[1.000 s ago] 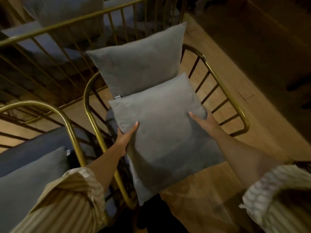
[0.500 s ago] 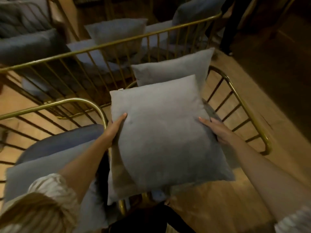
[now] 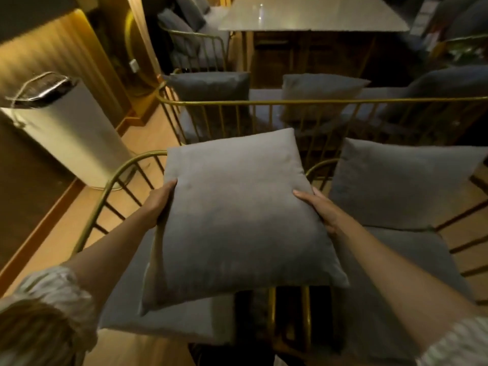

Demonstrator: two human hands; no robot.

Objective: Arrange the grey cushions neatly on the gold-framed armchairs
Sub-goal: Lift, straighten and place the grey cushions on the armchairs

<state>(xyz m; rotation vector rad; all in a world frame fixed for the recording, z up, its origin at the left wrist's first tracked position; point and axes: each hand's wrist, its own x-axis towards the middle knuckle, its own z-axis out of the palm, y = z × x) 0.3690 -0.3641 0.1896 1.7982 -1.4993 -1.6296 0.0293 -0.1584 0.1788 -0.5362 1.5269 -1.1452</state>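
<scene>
Two hands hold one grey cushion (image 3: 237, 215) mid-frame, clear of both seats; left hand (image 3: 161, 202) and right hand (image 3: 320, 208) are pressed flat against opposite edges, fingers spread, forearms extended. Judged best: cushion to be lowered upright against the left armchair (image 3: 116, 178) back, corners squared, matching the propped cushion (image 3: 398, 183) at right.
</scene>
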